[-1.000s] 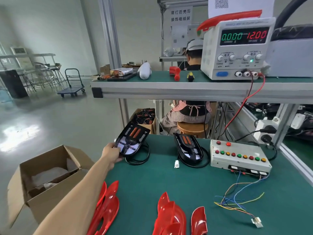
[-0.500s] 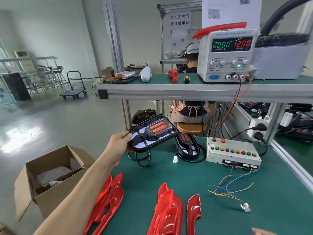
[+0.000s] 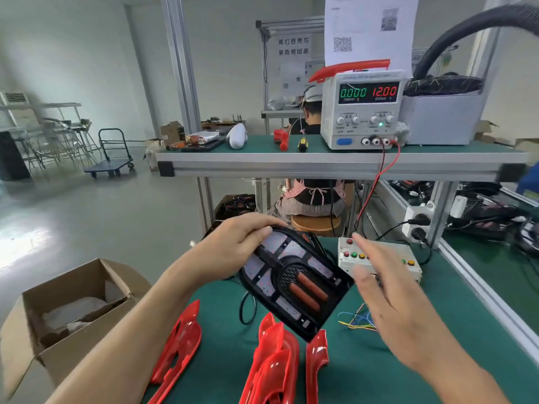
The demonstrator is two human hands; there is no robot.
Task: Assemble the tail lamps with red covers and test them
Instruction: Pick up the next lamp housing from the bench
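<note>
Bare green mat [image 3: 408,354] lay open under my right hand [image 3: 388,298]. Glossy red plastic covers [image 3: 274,363] crowded the near edge, a white button-studded control box [image 3: 408,258] with loose coloured wires [image 3: 357,320] blocked the far side, and a black cable loop [image 3: 243,310] lay between.

The left hand [image 3: 233,246] is raised on an outstretched bare forearm, fingers curled in a grip. The right hand [image 3: 388,298] hovers just beside it, fingers straight and spread.
</note>
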